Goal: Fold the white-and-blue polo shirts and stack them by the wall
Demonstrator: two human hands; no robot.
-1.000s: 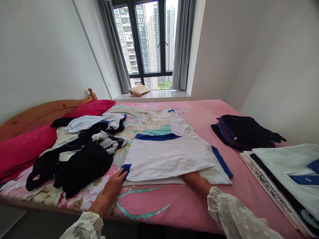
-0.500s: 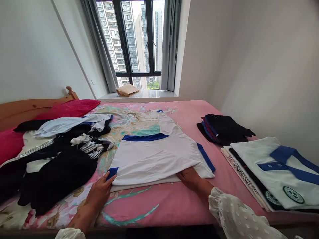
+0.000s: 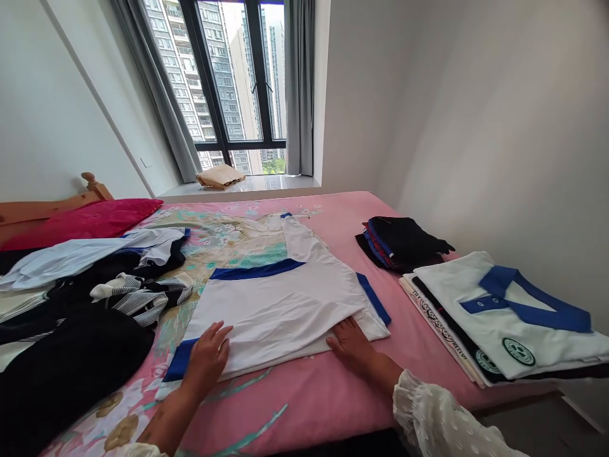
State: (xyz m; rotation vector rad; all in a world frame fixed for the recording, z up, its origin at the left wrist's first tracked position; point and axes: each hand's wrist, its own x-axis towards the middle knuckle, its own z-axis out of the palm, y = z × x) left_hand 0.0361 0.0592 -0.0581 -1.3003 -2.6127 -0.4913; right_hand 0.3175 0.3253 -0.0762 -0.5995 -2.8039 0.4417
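Note:
A white shirt with blue trim lies spread on the bed. Its far sleeve stretches toward the window, while the near sleeve lies along the front edge of the shirt, with its blue cuff at the lower left. My left hand rests on the white cloth just beside that cuff, fingers extended and holding nothing. At the shirt's lower right, my right hand lies with fingers outstretched against the cloth by the sleeve's edge. The blue collar is to the right of that hand.
Loose black, white and striped clothes are heaped on the left. A dark folded stack stands at right, near a pile topped by a white shirt with a blue collar. A red pillow lies by the headboard.
The near sleeve's blue cuff now extends farther out at the lower left. My left hand has shifted from the cuff edge onto the cloth. The view has turned slightly right.

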